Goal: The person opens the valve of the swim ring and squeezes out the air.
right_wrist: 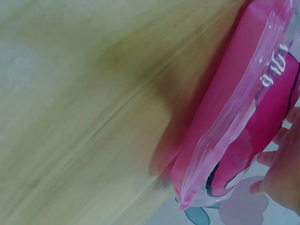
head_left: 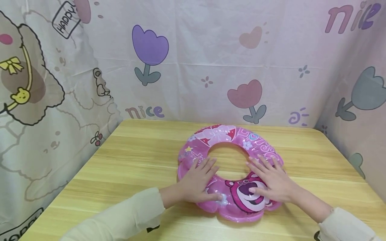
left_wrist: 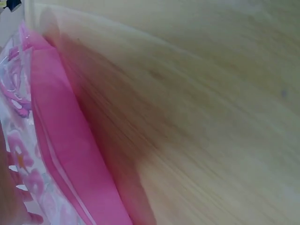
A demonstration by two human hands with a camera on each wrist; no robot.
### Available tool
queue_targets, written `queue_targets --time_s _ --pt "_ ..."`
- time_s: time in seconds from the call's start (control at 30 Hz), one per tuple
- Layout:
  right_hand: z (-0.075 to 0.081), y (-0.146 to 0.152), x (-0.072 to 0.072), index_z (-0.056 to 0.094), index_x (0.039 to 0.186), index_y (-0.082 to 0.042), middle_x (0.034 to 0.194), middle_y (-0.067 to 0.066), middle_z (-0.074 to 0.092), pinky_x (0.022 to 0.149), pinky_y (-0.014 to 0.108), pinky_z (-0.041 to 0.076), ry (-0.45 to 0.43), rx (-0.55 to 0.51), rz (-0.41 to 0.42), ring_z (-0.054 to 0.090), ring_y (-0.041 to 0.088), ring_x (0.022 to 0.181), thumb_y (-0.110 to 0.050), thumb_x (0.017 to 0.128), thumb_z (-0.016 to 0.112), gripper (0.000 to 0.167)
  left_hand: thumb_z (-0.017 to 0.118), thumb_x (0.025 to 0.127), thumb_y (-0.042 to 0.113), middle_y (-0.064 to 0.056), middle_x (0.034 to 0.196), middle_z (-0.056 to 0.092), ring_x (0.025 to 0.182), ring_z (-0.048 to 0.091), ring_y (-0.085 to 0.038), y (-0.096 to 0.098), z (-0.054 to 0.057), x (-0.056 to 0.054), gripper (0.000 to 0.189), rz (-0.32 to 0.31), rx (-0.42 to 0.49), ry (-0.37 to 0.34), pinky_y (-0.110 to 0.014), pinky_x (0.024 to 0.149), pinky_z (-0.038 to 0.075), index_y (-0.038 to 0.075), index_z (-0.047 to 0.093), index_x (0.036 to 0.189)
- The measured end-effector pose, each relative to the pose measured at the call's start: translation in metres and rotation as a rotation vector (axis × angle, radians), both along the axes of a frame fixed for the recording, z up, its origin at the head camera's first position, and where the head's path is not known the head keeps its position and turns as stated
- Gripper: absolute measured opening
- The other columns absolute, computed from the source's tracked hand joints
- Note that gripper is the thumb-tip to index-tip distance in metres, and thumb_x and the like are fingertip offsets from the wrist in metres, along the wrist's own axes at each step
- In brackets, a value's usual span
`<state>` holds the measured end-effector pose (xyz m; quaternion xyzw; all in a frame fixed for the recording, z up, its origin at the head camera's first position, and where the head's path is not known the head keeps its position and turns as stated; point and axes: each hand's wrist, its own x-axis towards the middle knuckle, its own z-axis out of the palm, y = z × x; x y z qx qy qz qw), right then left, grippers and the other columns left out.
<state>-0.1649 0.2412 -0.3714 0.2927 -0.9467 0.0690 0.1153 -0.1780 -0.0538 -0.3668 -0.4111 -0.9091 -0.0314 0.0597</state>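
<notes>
A pink inflatable swim ring (head_left: 241, 214) with a bear face, flowers and a bow printed on it lies flat on the wooden table. My left hand (head_left: 197, 184) rests on its left side with fingers spread and straight. On the right side, partly over the bear face, my right hand (head_left: 272, 180) lies with its fingers spread too. In the left wrist view the ring's pink side wall (left_wrist: 70, 126) runs down the left, fingertips at the edge. The right wrist view has the ring (right_wrist: 239, 108) at right, with my right hand (right_wrist: 283, 168) against its printed top.
The wooden table (head_left: 120, 167) extends around the ring on all sides. Behind it hangs a printed cloth (head_left: 193, 60) with tulips and lettering, and similar cloth (head_left: 45, 83) covers the left side. A dark band shows below each sleeve cuff.
</notes>
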Motion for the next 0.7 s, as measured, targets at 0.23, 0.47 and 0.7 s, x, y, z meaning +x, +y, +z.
queue_targets --time_s 0.23,0.47,0.7 --pt "-0.004 -0.006 0.004 0.032 0.145 -0.017 0.149 0.015 0.034 0.106 0.068 0.010 -0.015 0.024 0.021 0.024 0.049 0.135 -0.059 0.079 0.059 0.083 0.044 0.077 0.076 -0.013 0.157 0.008 0.145 0.005 -0.030 0.003 -0.007 -0.002 0.103 0.034 -0.011 0.033 -0.055 0.115 0.013 0.010 0.014 0.150" --pt "-0.008 -0.009 0.006 0.033 0.145 -0.014 0.150 0.016 0.032 0.112 0.061 0.001 -0.036 0.035 0.019 0.022 0.050 0.135 -0.060 0.078 0.059 0.085 0.044 0.076 0.076 -0.014 0.156 0.004 0.144 0.004 -0.033 0.004 -0.010 -0.001 0.102 0.063 -0.028 0.018 -0.057 0.114 0.011 0.009 0.017 0.149" --pt "-0.009 -0.011 0.008 0.038 0.142 -0.016 0.148 0.017 0.033 0.106 0.067 0.013 -0.082 0.006 0.020 0.021 0.051 0.134 -0.059 0.079 0.059 0.080 0.047 0.077 0.073 -0.015 0.156 -0.002 0.144 0.001 -0.035 0.005 -0.012 0.000 0.100 0.080 0.017 -0.040 -0.058 0.114 0.009 0.012 0.014 0.150"
